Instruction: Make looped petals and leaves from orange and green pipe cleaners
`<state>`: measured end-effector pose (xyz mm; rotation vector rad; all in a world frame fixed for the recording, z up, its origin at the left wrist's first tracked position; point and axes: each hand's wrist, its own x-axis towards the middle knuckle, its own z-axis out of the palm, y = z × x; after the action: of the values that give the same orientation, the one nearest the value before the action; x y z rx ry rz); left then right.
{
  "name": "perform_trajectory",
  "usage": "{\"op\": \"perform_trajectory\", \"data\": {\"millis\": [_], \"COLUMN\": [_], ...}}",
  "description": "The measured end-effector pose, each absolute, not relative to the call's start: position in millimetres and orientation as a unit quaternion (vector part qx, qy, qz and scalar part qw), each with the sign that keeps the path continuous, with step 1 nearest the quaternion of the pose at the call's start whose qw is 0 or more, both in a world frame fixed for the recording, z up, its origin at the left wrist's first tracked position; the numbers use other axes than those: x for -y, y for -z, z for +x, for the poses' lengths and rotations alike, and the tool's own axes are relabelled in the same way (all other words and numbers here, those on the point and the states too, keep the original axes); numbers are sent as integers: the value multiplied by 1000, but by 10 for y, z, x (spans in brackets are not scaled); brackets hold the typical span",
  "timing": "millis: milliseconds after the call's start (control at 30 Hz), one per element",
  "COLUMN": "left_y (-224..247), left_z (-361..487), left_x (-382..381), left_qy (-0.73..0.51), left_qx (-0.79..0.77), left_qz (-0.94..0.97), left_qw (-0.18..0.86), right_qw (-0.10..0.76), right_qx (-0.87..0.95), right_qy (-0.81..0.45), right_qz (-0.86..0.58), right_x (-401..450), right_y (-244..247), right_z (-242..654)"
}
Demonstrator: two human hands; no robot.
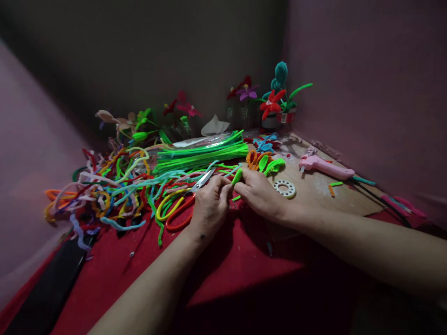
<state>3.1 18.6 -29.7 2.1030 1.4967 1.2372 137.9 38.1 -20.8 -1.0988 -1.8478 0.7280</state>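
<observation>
1 glue gun [328, 167], 1 ring [292, 191], 1 ylw-red scissors [194, 189].

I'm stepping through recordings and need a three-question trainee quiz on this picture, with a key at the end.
1. True or false: the pink plastic glue gun lies on the flat brown board.

2. Which thing is at the fingertips of both the left hand and the right hand?
A) a white round ring with holes
B) a bright green fuzzy leaf-shaped piece
C) a clump of fuzzy orange loops

3. Fill in: the metal scissors with red and yellow handles lie nearer to the person's ____ hand.

Key: 1. True. 2. B. 3. Left.
</observation>
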Motion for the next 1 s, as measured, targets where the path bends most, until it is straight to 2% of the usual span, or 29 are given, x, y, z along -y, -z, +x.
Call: {"op": "perform_trajectory", "data": {"millis": [100,267,400,633,833,1000], "left_y": [262,144,44,13,77,104], "left_z": [40,82,81,44,18,-9], "left_x": [-184,-161,-128,-119,-107,-117], "left_qy": [-423,-483,-501,-488,-477,-456], "left_qx": [-526,-520,-502,-506,-528,-539], "left_qz": [722,593,570,597,672,676], "left_qw": [153,380,416,387,205,209], "right_qw": [414,453,464,460,463,457], "right_qx": [749,630,546,497,521,546], "right_qy": [-273,-521,-616,-675,-649,-621], "right_qz": [-439,-354,-328,-292,-305,-327], "right_x": [-388,-407,-418,-397,-374,-371], "right_y": [204,196,204,209,198,210], "right_z": [1381,1371,1360,1365,1360,1366]}}
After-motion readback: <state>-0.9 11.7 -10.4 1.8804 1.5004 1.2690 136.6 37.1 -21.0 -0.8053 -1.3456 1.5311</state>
